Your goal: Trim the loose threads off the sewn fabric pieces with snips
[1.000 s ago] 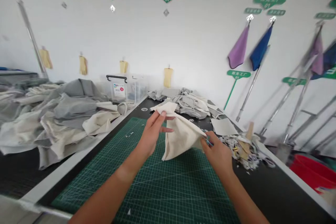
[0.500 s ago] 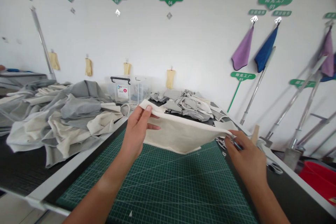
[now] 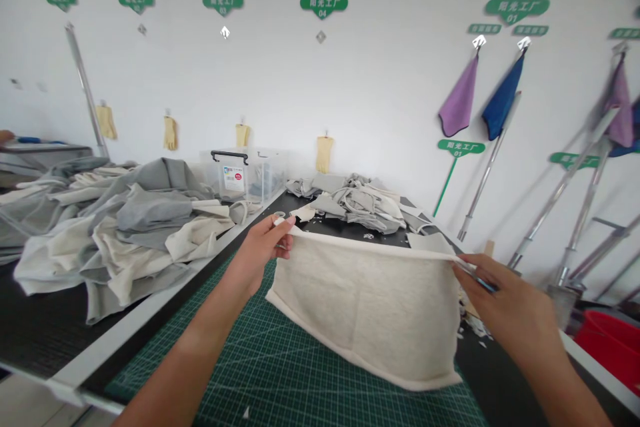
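A cream terry cloth panel point(image 3: 363, 307) hangs stretched between my hands, with a folded hem along its top edge. My left hand point(image 3: 263, 247) pinches the upper left corner between thumb and fingers. My right hand point(image 3: 505, 300) grips the opposite corner, and a small blue-and-metal tool point(image 3: 484, 283), perhaps scissors, shows in its fingers. The lower edge of the cloth hangs over a green cutting mat point(image 3: 240, 383) and hides the mat's far part.
A heap of grey and cream fabric point(image 3: 115, 233) lies left of the mat, and grey scraps point(image 3: 355, 203) lie beyond it on the black table. Behind stands a clear plastic box point(image 3: 245, 177). A red tub point(image 3: 613, 347) sits at right. Another person's hand point(image 3: 5, 137) shows at far left.
My hands have moved apart and the cloth has opened from a bunched fold into a taut, hanging panel. The view has also levelled and shifted slightly.
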The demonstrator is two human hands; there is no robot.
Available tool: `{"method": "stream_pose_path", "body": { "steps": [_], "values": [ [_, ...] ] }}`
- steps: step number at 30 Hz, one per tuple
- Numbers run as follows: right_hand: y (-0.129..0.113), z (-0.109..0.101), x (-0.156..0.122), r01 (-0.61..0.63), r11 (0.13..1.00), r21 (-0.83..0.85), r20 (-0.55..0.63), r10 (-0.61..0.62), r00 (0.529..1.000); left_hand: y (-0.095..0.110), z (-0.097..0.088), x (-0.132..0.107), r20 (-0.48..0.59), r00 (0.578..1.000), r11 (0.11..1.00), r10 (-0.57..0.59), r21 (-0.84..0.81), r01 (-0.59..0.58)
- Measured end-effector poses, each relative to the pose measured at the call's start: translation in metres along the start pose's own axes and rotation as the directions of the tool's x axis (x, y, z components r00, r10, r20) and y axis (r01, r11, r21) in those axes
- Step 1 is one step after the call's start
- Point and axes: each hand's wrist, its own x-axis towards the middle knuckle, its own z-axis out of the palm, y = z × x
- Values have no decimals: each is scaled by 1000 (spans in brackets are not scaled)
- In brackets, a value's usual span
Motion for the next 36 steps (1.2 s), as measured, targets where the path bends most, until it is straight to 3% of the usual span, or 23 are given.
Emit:
{"method": "stream_pose_path", "body": {
  "steps": [2,6,8,11,13,15,18,21,23,24,26,28,30,33,36],
  "values": [
    [-4,0,10,13,999,52,-15,-12,1000,2,2,10,25,1000,1000,2,-28,-2],
    [-26,-17,13,40,987,155,-260,1,966,20,8,20,36,988,981,151,-125,-146],
    [-30,-25,7,53,982,179,-321,7,947,27,7,17,34,978,967,207,-158,-199],
    [-15,-23,-8,64,978,199,-197,-24,980,17,-3,8,63,986,985,157,-85,-151],
    [5,-12,-20,77,978,196,5,-79,997,-2,-17,-1,99,995,998,14,52,-19],
    [22,0,-32,121,962,245,181,-168,969,-25,-34,-11,124,977,970,-171,197,145],
    [35,13,-52,106,941,323,492,-262,830,-54,-61,-29,216,910,898,-355,351,267],
    [38,14,-69,50,936,350,694,-294,657,-69,-81,-46,354,763,797,-542,503,333],
    [41,12,-76,13,938,346,717,-273,641,-73,-88,-51,403,651,728,-644,585,357],
    [43,11,-77,-2,938,348,712,-263,652,-75,-90,-52,404,621,702,-672,613,361],
    [46,10,-75,-19,930,368,708,-267,654,-79,-91,-47,376,626,678,-683,646,352],
    [42,10,-67,-26,915,403,729,-303,613,-86,-89,-36,330,668,668,-667,661,341],
    [29,11,-55,-31,899,436,747,-343,570,-92,-84,-21,293,703,667,-648,664,338],
    [-3,16,-36,-8,867,499,751,-427,504,-102,-72,5,252,721,662,-646,655,365],
    [-38,30,-24,14,843,538,711,-463,530,-113,-60,32,200,730,658,-654,627,417]
  ]
}}
